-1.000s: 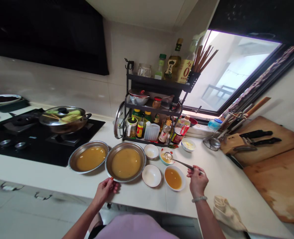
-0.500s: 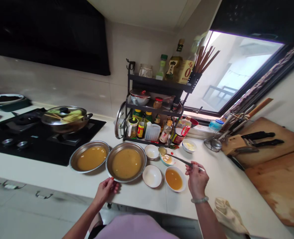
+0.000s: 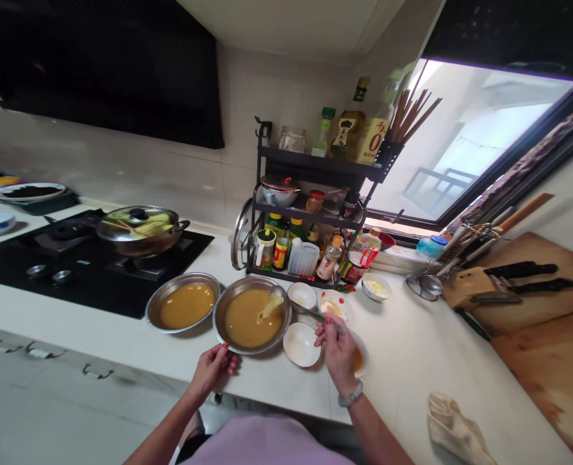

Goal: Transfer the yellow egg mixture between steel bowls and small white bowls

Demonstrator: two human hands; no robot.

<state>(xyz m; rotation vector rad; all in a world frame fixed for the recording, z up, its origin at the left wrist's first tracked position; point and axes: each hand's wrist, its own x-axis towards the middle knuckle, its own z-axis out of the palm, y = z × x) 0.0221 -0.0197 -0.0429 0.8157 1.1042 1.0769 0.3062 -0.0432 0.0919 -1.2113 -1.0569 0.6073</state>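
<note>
My left hand [image 3: 214, 367] grips the near rim of a steel pan [image 3: 252, 315] of yellow-brown liquid on the white counter [image 3: 412, 361]. My right hand [image 3: 335, 346] is closed on the handle of a long metal spoon [image 3: 286, 301]. The spoon's bowl is tipped over the pan's right side and a pale stream falls from it into the liquid. My right hand covers most of a white bowl of orange liquid [image 3: 360, 360]. An empty white bowl [image 3: 301, 343] sits between the pan and that hand.
A second steel pan [image 3: 183, 310] of the same liquid lies to the left. More small bowls [image 3: 302, 295] stand by a black spice rack [image 3: 310, 213]. A lidded wok [image 3: 138, 229] sits on the black hob. Knives and boards are at right; a cloth [image 3: 455, 429] lies near the edge.
My right hand has carried the spoon left, from the small bowl by the rack to above the pan, and its contents are pouring out. The left hand has stayed on the rim.
</note>
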